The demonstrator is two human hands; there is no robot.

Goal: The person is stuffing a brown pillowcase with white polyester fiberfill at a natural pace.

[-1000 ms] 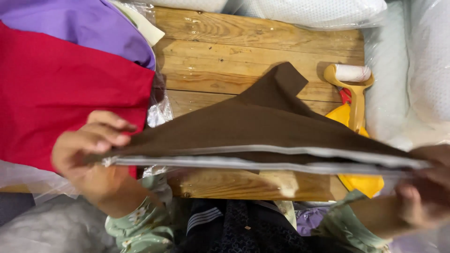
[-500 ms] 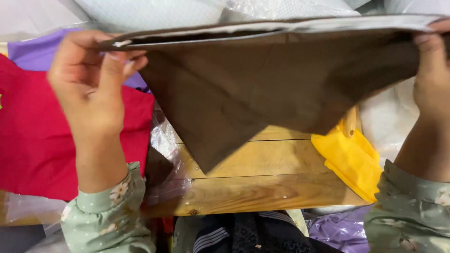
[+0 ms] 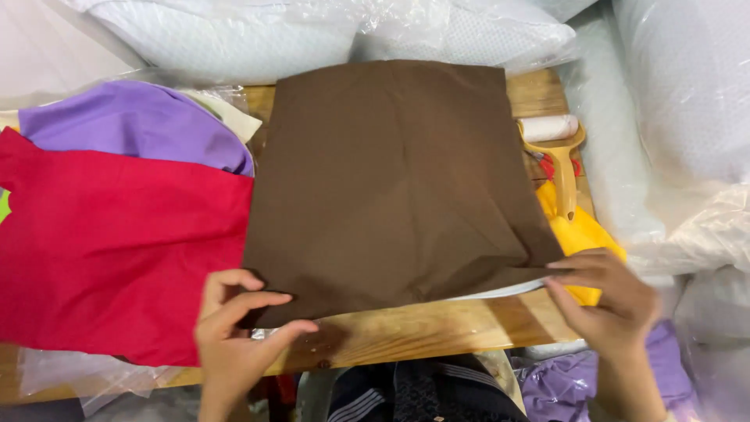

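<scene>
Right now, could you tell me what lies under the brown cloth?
The wooden table shows at its edges, and a pale layer peeks out by the right hand. Anything beneath its middle is covered.

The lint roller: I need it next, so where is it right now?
In the head view, the lint roller lies at the wooden table's far right, beside the brown fabric's right edge, its handle reaching the yellow cloth.

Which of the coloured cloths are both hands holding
The brown cloth, spread flat mid-table; left hand and right hand pinch its near corners. Red and purple lie untouched.
</scene>
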